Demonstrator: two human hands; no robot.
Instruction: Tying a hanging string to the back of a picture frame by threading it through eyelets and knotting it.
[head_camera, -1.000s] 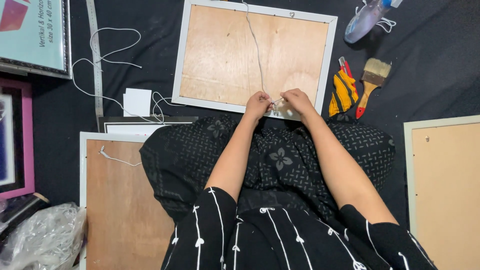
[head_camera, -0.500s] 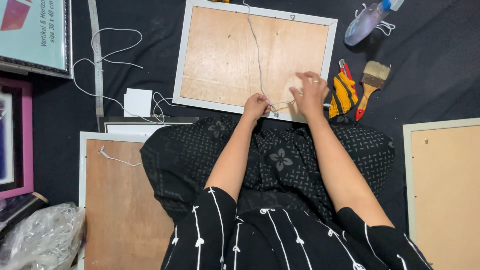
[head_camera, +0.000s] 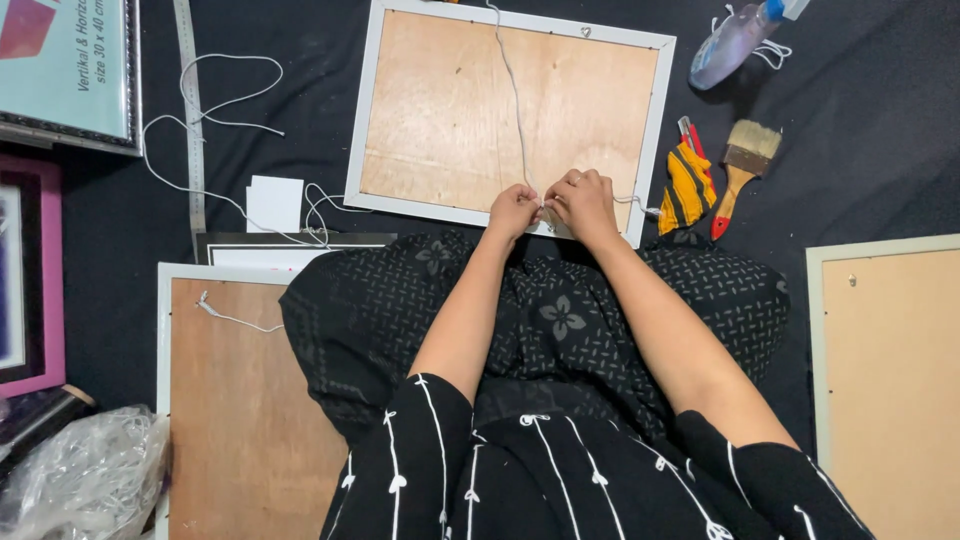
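Left hand: my left hand (head_camera: 513, 208) was curled closed, fingertips pinching the thin white cord (head_camera: 512, 95) at the near edge of the frame.
Right hand: my right hand (head_camera: 585, 203) was closed too, pinching the same cord, knuckles almost touching the left.
Change: half a second earlier I saw the right hand lifted off to the right, near the tools; now it was back beside the left, which had stayed put. I judged the cord was being tied or tightened there.
Frame: the white-edged rectangular picture frame (head_camera: 655, 130) lay face down, plywood back up, on the black cloth floor covering (head_camera: 880, 150).
Cord: it ran from the far edge down the backing to my hands.
Nearby: a wooden-handled paintbrush (head_camera: 740, 170) and a yellow-striped utility knife (head_camera: 687, 185) lay just right of the frame.
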